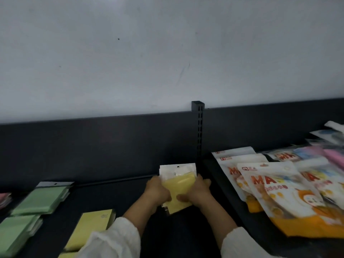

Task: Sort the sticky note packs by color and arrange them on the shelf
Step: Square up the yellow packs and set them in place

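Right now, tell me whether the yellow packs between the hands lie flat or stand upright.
Flat: the yellow packs show broad faces upward, tabs toward the back; left hand and right hand grip the sides.

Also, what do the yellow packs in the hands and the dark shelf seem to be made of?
The yellow packs: probably paper pads in clear, glossy plastic sleeves; a white header with a hang hole shows. The shelf: likely matte dark-painted metal, judging by its slotted upright.

The left hand (158,190) and right hand (197,192) cover the sides of the yellow stack (178,189). Pink packs (4,200) are cut by the left edge. The snack bags (283,194) at right are blurred, their small print unreadable.
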The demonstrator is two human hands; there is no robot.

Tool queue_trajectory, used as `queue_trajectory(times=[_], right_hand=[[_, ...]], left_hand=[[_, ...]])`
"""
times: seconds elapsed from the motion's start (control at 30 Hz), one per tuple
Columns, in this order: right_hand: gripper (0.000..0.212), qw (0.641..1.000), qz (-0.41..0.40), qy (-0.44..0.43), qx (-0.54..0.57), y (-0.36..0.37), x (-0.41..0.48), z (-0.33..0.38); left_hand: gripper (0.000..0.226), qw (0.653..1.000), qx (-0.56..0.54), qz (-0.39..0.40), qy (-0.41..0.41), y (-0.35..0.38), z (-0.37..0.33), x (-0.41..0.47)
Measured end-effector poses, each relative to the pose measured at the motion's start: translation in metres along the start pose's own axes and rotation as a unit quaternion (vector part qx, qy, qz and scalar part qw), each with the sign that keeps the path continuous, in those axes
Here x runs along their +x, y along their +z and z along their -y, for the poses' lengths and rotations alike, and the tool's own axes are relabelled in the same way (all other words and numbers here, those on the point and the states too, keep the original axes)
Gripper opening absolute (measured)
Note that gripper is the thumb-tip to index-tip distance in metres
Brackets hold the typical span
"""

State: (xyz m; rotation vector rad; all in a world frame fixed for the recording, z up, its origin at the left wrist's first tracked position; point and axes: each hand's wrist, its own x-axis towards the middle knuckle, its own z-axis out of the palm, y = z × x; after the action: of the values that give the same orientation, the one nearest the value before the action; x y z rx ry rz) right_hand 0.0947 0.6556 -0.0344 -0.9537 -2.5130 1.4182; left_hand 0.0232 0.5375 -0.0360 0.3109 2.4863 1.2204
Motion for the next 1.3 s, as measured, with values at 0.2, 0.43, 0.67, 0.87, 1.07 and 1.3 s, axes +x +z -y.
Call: queue_trajectory(times=[0.2, 0.43, 0.67, 0.87, 1.07, 1.3], right_hand=[[0.058, 0.998, 0.041, -0.045, -0.016, -0.011, -0.038, 0.010], [0.033, 0.975, 0.016, -0.210, 0.066, 0.001, -0.116, -0.011], [0.060, 0.978, 0.035, -0.186, 0.085, 0.030, -0.125, -0.036], [0.052, 0.982, 0.019, -0.188, 0.024, 0.032, -0.129, -0.039], [0.049, 0.975, -0.032, -0.208, -0.069, 0.032, -0.135, -0.034], [0.018, 0.955, -0.019, -0.285, -0.082, 0.022, -0.137, 0.017]], left_hand=[[0.052, 0.993, 0.078, -0.038, 0.081, -0.019, 0.000, -0.055], [0.055, 0.957, 0.007, -0.125, 0.263, -0.039, 0.037, -0.133], [0.068, 0.980, -0.008, -0.075, 0.183, -0.021, 0.076, -0.139], [0.050, 0.977, 0.058, -0.116, 0.169, -0.012, 0.081, -0.136], [0.046, 0.958, 0.190, -0.151, 0.151, -0.015, 0.077, -0.135], [0.028, 0.942, 0.200, -0.178, 0.205, -0.081, 0.047, -0.135]])
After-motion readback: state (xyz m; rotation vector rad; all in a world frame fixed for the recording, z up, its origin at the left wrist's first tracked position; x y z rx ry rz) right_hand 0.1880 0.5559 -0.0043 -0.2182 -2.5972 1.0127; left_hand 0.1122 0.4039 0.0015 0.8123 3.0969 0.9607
